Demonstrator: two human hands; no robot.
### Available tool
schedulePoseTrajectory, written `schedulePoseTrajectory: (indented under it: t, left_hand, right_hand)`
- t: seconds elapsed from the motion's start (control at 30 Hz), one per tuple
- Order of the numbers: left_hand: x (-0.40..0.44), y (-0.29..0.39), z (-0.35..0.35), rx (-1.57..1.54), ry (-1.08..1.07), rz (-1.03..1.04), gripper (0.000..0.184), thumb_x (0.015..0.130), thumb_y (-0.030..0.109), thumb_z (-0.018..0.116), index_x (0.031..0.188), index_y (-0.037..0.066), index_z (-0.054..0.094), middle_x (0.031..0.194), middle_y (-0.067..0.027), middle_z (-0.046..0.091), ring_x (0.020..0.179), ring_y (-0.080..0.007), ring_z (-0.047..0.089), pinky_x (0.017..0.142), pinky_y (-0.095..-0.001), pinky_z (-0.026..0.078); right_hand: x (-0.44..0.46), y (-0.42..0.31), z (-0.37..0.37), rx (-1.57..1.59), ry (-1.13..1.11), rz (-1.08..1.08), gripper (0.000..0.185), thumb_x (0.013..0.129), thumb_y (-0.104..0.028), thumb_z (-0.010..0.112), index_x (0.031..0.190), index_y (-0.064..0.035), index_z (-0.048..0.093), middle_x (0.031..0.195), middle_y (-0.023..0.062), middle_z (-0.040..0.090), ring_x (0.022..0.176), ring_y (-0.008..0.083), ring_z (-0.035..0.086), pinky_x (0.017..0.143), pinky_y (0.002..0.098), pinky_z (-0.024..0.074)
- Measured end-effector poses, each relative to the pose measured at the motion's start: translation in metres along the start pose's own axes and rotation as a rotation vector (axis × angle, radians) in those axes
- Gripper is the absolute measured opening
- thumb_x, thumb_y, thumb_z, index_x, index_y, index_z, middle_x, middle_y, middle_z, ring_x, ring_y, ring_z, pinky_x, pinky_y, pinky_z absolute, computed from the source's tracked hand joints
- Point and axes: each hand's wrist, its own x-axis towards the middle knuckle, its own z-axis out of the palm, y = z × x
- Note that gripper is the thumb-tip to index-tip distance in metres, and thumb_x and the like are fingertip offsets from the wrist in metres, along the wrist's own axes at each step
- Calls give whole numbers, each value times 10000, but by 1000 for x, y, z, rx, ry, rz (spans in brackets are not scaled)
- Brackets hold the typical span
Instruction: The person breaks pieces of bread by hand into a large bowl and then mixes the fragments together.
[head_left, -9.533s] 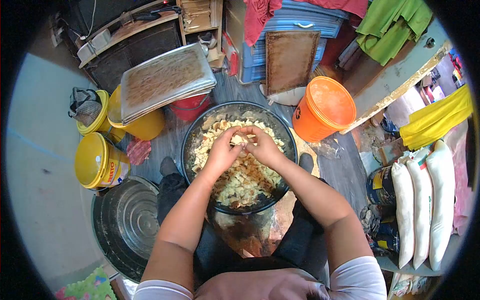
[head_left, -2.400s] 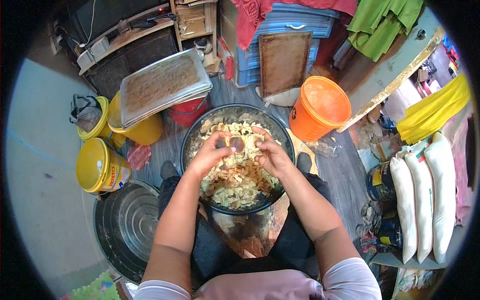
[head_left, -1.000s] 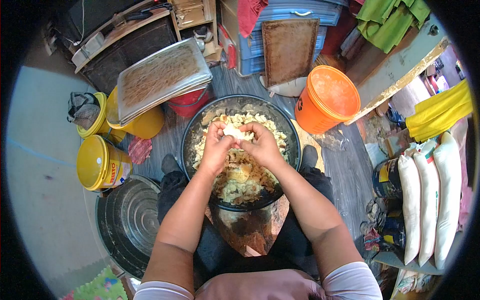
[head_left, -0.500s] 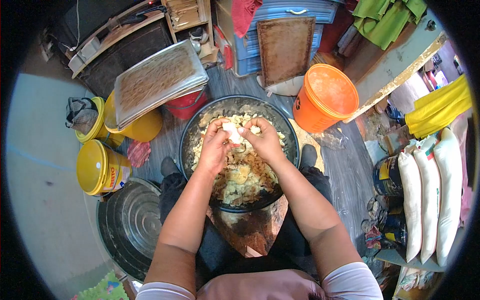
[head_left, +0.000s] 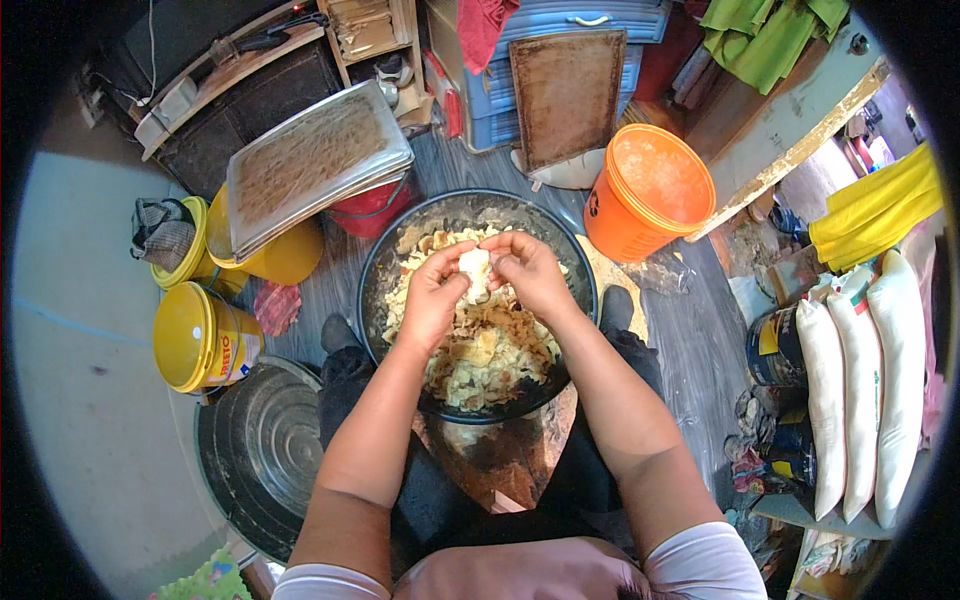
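Between my two hands is a pale, crumbly piece of what looks like bread (head_left: 475,268). My left hand (head_left: 436,298) pinches its left side with thumb and fingers. From the other side, my right hand (head_left: 532,278) grips it, thumb and fingertips close to the left ones. Both hands are over a large black basin (head_left: 545,212) standing between my legs. Torn bread pieces (head_left: 485,355), white crumb mixed with browner crust, fill much of the basin, and my hands cover part of them.
An orange bucket (head_left: 645,205) stands beyond the basin to the right. Stacked baking trays (head_left: 315,150) lie across buckets at the left, near a lidded yellow bucket (head_left: 205,340). A second black basin (head_left: 265,440) is low left. Full white sacks (head_left: 850,400) lean at the right.
The fingers of both hands have shifted around the bread piece, and more of its torn white inside shows. My right hand's fingers are more curled. The basin's contents look unchanged.
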Motion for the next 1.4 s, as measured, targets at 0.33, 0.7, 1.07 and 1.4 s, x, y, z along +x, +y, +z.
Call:
schedulePoseTrajectory:
  t: [0.33,0.7,1.07,1.4]
  left_hand:
    - [4,-12,-12,110,11,-18,294,769,-44,515,1060,-7,539,879,-45,592,814,-89,542,710,-228,437]
    - [7,-2,-16,221,-99,-122,196,835,111,553,998,4,563,889,-17,568,783,-98,537,717,-240,433]
    - [11,0,-20,-194,5,-130,181,855,73,519,1020,4,538,930,-56,579,808,-141,578,719,-312,506]
    - [11,-8,-22,-47,16,-157,192,775,-34,498,951,13,556,862,-14,555,738,-94,539,644,-227,449]
  right_hand:
    - [-4,5,8,-168,-30,-84,205,769,35,560,973,16,546,861,67,588,663,99,569,593,228,490]
    - [-3,16,6,-341,-49,-277,217,732,59,561,940,5,531,794,36,554,664,86,542,531,213,466]
    - [2,5,5,60,124,-73,198,768,69,502,950,-11,494,861,38,518,700,99,526,568,217,479]
    - [4,6,5,131,216,-37,246,757,94,471,974,-18,504,914,48,524,828,130,537,747,257,467]
